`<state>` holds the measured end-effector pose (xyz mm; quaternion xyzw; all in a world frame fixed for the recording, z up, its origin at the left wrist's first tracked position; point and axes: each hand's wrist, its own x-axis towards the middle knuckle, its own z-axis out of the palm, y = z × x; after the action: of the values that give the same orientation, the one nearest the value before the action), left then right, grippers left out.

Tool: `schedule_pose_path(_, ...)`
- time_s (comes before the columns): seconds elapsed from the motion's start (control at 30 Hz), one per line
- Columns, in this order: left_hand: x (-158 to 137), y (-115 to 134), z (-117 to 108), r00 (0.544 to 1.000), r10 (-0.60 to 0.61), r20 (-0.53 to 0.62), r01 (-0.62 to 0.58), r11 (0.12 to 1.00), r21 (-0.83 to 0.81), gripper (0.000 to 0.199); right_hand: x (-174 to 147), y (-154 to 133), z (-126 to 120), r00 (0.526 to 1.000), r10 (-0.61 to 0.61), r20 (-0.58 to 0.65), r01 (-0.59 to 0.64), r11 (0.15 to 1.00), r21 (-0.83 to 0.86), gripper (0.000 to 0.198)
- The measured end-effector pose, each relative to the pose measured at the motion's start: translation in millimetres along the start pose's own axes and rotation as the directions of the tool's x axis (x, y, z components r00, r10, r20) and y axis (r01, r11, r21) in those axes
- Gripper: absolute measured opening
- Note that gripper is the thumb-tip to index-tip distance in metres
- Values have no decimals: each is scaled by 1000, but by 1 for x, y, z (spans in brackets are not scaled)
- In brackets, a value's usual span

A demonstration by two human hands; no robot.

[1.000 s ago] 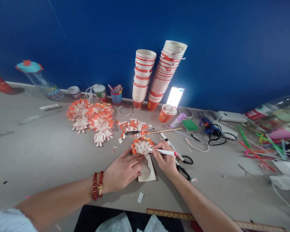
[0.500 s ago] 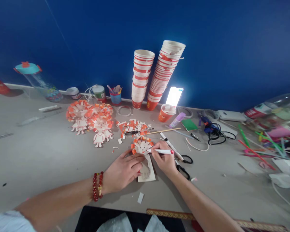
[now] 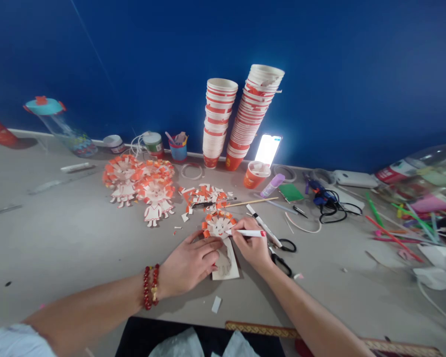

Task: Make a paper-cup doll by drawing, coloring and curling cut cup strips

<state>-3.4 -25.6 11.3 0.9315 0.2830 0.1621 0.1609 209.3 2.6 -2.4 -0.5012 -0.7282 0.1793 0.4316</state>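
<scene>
My right hand (image 3: 253,244) grips a white marker (image 3: 250,233) with a red end, its tip at the face of a paper lion figure (image 3: 219,227) edged with orange curled strips. Flat across the lower part of that figure lies my left hand (image 3: 193,262), fingers stretched out and pressing down. Under the hands is a white card (image 3: 226,272) with a pencilled outline. Black-handled scissors (image 3: 281,264) rest just right of my right hand, next to a white pen (image 3: 263,225). Finished-looking paper lions (image 3: 154,193) are grouped to the left.
Paper scraps (image 3: 204,196) lie beyond the figure. Two tall stacks of paper cups (image 3: 220,124) lean by the blue wall, near a lit phone (image 3: 268,148) and a cup (image 3: 256,174). A glue gun (image 3: 321,196) and pipe cleaners (image 3: 394,238) are on the right.
The marker and my right hand have shifted very slightly at the lion's face. My left hand stays in place, and the objects around keep their positions.
</scene>
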Motion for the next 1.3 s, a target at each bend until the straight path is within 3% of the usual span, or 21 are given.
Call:
schedule_pose_path(0.87, 0, 0, 1, 1000, 0, 2, 0, 1000, -14, 15, -2, 4, 2, 999, -8, 41, 8, 1000, -12, 17)
schedule_pose_path(1.3, 0, 0, 0, 1000, -4, 4, 4, 1000, -13, 12, -1, 1, 0, 1000, -3, -6, 3, 999, -34, 18)
